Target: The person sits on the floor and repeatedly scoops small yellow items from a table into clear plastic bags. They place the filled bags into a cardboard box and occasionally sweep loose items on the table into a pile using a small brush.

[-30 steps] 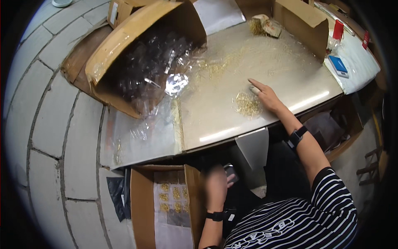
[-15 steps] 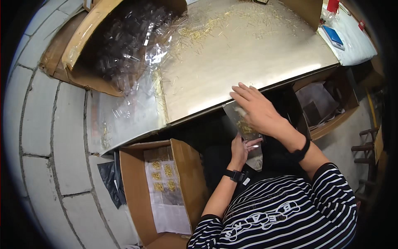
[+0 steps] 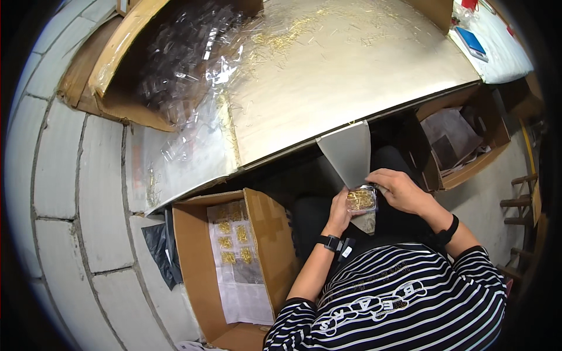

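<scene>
My left hand [image 3: 339, 212] is closed around a small clear plastic box [image 3: 362, 200] that is filled with thin gold-coloured pins. At the box's upper right corner my right hand [image 3: 401, 190] is bent in a pinch, its fingertips on the edge; whether a lid is between them I cannot make out. Just above the box ends a tapered grey chute [image 3: 347, 153], which slopes down from the table edge and shows a bare inner face. Part of the left fingers is hidden behind the box.
A cardboard box of clear plastic cases [image 3: 193, 64] tips onto the table [image 3: 351, 88], where loose gold pins [image 3: 287, 35] lie scattered. Lower left, an open carton [image 3: 272, 251] holds several filled boxes [image 3: 225, 241]. Another carton [image 3: 480, 158] stands right, below a blue scale [image 3: 471, 42].
My right hand has come down from the chute's upper end to the box. Gold pins that were on the chute are gone from it, and the box in my left hand now shows full of pins.
</scene>
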A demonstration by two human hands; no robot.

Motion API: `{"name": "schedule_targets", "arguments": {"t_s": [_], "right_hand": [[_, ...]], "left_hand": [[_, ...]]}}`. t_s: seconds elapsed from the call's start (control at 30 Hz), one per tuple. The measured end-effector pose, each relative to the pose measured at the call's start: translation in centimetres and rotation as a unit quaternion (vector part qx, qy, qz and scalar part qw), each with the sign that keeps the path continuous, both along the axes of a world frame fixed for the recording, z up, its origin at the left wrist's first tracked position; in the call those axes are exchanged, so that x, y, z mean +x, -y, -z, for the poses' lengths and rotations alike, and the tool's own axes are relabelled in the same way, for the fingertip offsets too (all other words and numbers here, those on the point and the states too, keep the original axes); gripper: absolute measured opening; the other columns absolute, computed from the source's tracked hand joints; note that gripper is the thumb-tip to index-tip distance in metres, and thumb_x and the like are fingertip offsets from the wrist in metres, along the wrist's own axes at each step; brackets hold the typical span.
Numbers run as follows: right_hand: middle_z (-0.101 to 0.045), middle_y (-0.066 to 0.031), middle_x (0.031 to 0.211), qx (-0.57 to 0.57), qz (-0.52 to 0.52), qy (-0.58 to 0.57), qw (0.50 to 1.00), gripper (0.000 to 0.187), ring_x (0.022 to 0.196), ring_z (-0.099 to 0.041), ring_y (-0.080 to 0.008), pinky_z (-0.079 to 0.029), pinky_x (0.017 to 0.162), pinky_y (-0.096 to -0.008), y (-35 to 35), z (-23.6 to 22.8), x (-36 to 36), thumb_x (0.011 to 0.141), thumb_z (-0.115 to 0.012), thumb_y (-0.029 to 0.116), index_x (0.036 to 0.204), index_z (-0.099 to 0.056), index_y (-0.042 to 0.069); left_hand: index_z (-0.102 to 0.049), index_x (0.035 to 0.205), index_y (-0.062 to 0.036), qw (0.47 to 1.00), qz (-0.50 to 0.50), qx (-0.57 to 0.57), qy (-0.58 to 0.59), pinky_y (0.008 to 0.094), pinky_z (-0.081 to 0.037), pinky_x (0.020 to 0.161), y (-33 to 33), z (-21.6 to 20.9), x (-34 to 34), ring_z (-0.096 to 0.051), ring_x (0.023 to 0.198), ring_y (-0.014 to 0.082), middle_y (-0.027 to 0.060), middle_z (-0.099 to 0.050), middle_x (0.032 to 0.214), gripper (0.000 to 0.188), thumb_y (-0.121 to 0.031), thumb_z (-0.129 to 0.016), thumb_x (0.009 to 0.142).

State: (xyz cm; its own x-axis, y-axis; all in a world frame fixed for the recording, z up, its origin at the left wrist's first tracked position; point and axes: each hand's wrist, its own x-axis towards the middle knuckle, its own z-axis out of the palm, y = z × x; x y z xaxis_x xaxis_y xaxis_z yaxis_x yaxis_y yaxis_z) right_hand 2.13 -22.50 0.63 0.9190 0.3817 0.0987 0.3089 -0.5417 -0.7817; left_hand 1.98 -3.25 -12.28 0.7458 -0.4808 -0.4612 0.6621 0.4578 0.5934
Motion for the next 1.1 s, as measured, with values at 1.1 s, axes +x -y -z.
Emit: {"name": "schedule_targets", "arguments": {"t_s": [1.1], "right_hand": [[-0.018, -0.0208, 0.151, -0.305, 0.016, 0.088, 0.948, 0.056, 0.139, -0.014, -0.042, -0.017, 0.114, -0.0476, -0.6, -2.0, 22.2, 0.095, -0.04, 0.033, 0.143, -0.029, 0.005]], "left_hand": [[-0.055, 0.112, 0.0023, 0.988, -0.104, 0.113, -0.014, 0.0332, -0.059, 0.061, -4.7, 0.3, -0.2, -0.067, 0.082, 0.0207, 0.0111, -0.062, 0.098, 0.025, -0.014, -0.053, 0.094]]}}
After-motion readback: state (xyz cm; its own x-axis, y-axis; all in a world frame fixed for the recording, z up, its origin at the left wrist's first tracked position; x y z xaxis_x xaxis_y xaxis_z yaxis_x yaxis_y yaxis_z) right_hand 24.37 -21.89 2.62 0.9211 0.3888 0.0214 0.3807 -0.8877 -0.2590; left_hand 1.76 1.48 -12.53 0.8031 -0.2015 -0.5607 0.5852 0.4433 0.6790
